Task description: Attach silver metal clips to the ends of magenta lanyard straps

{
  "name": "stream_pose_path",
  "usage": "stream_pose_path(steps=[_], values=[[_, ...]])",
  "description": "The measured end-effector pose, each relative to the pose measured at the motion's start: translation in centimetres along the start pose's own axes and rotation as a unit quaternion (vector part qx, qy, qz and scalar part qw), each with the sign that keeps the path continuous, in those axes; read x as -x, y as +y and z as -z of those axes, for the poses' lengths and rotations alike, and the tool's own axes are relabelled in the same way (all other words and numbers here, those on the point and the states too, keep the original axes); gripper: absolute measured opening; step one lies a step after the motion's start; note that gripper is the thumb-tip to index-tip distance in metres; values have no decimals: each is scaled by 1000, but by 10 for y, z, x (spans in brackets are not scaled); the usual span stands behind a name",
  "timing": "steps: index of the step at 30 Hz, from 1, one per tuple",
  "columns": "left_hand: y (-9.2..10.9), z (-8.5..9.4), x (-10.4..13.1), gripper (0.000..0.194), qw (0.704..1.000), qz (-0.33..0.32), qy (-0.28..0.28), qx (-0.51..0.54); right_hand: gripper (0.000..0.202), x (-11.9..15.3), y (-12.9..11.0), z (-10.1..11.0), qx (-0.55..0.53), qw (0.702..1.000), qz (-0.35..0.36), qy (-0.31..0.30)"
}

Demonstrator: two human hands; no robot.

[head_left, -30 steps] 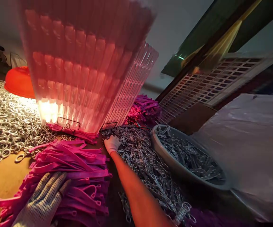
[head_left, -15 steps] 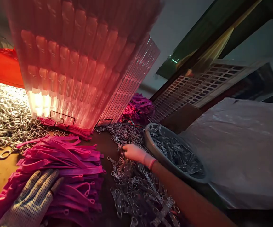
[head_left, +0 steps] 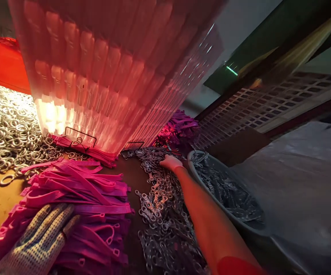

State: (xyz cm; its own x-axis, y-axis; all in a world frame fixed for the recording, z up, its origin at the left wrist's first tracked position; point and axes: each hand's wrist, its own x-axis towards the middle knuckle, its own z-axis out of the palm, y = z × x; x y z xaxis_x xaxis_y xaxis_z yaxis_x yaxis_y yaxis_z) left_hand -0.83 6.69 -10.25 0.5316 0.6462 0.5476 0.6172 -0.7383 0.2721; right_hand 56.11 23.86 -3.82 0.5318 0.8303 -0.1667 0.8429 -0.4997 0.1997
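My left hand (head_left: 43, 233), in a white dotted knit glove, lies flat with fingers stretched over a heap of bright pink straps (head_left: 93, 208) that have small loops at their ends. My right hand (head_left: 171, 162) reaches to the far part of a long pile of small metal ring-ended links (head_left: 165, 202). Its fingers are curled down at the pile; whatever they may hold is hidden. Right of that arm stands a grey tub (head_left: 192, 168) with more metal pieces inside.
Clear ribbed plastic trays (head_left: 96, 76) stand stacked on edge behind the straps. A red lamp shade (head_left: 5, 63) lights a heap of metal rings (head_left: 7, 130) on the left. More pink straps (head_left: 179, 126) lie at the back, near a white perforated crate (head_left: 268, 101). Pale sheeting (head_left: 305, 179) covers the right.
My right hand has moved farther forward along the metal links. The left hand stays flat on the straps. The view has shifted slightly.
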Motion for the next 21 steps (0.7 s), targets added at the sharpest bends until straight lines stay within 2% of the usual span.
stream_pose_path(steps=[4, 8, 13, 17, 21], values=[[1, 0, 5, 93, 1000, 21, -7, 19, 35, 42, -21, 8, 38, 999, 19, -3], [-1, 3, 6, 103, 1000, 7, -22, -1, 33, 103, -51, 3, 54, 996, 72, -7], [-6, 11, 4, 94, 997, -38, -57, -24, 33, 182, -85, -13, 61, 986, 152, -13], [-5, 16, 4, 88, 997, -41, -64, -24, 35, 230, -96, -15, 60, 977, 200, -43], [-2, 14, 6, 85, 997, -27, -66, -22, 34, 255, -92, -5, 53, 964, 241, -99]])
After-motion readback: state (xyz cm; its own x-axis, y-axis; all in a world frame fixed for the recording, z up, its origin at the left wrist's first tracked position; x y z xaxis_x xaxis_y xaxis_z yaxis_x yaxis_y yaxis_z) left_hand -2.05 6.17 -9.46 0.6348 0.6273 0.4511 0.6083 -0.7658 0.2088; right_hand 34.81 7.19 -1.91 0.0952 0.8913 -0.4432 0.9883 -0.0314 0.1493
